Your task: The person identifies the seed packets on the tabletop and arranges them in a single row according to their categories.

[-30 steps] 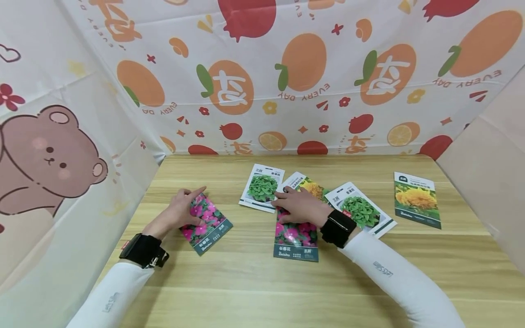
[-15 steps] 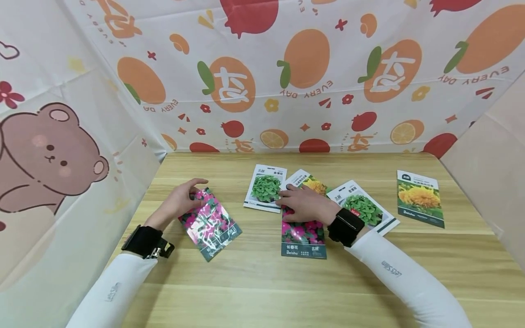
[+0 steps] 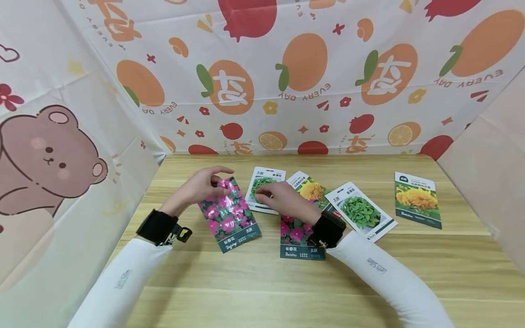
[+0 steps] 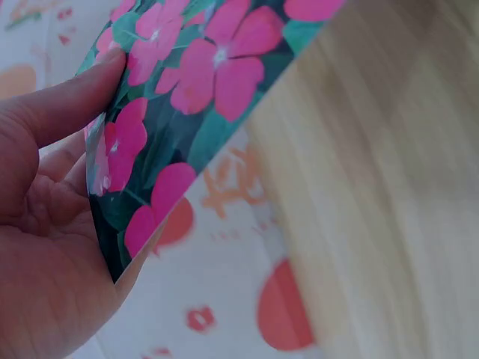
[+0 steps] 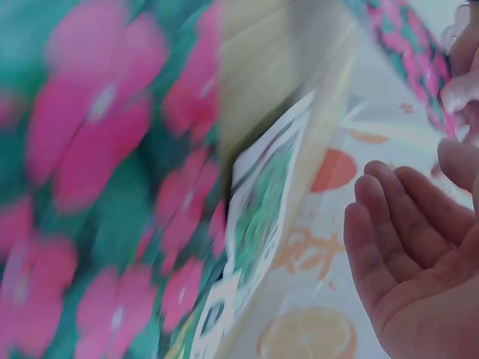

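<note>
My left hand [image 3: 203,184] pinches a pink-flower seed packet [image 3: 230,214] by its upper edge, with the packet tilted up off the table. In the left wrist view the thumb [image 4: 82,97] lies on the printed front and the other fingers are behind it. My right hand [image 3: 283,198] hovers with loosely bent fingers over a white seed packet with green leaves [image 3: 266,175], holding nothing. Beneath the right wrist lies a second pink-flower packet [image 3: 296,232], partly hidden. It overlaps a yellow-flower packet [image 3: 310,187].
Another green-leaf packet [image 3: 361,212] lies right of the right wrist. Farther right is a second yellow-flower packet [image 3: 417,199]. The wooden table [image 3: 229,282] ends at a fruit-printed cloth [image 3: 303,114] behind, and a bear-printed cloth [image 3: 49,159] hangs on the left.
The left hand has lifted its pink-flower packet and carried it rightward. My right hand has come off the other pink-flower packet and shifted left, over the green-leaf packet.
</note>
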Demonstrator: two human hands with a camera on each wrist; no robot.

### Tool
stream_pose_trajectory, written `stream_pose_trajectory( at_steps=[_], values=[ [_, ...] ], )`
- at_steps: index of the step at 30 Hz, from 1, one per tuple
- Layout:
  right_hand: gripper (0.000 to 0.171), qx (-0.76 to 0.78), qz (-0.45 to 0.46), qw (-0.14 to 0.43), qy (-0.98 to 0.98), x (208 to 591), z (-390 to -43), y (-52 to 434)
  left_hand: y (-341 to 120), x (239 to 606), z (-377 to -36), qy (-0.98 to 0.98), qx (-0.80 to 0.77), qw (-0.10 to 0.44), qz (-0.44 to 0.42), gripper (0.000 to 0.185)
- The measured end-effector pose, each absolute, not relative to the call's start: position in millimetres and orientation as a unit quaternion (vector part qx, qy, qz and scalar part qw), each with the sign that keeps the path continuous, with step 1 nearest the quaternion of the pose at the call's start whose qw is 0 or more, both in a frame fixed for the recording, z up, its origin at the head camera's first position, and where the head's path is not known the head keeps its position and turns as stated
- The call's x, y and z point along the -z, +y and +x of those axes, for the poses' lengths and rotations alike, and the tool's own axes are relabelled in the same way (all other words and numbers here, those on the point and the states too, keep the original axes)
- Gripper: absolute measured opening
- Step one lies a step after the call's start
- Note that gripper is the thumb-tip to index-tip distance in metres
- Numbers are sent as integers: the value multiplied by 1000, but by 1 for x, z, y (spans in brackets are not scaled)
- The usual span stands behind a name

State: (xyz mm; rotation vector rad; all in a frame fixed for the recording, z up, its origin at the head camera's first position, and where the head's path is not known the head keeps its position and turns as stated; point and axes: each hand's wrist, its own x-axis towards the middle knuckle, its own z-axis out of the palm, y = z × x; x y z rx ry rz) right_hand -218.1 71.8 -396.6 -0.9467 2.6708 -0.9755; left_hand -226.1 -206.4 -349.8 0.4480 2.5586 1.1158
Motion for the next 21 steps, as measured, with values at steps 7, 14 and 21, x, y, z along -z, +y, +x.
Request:
stream_pose_trajectory(
  at_steps=[7,14,21],
  values=[
    [22,417,-294,80,856,396,-215,64,-172,336,-230,904,-347,144,202,57],
    [15,438,-279,91,850,399,-212,67,-165,337,-234,902,-350,144,206,61],
    [16,459,-233,71,854,400,-209,69,-183,352,-234,879,-443,95,147,72]
  ],
)
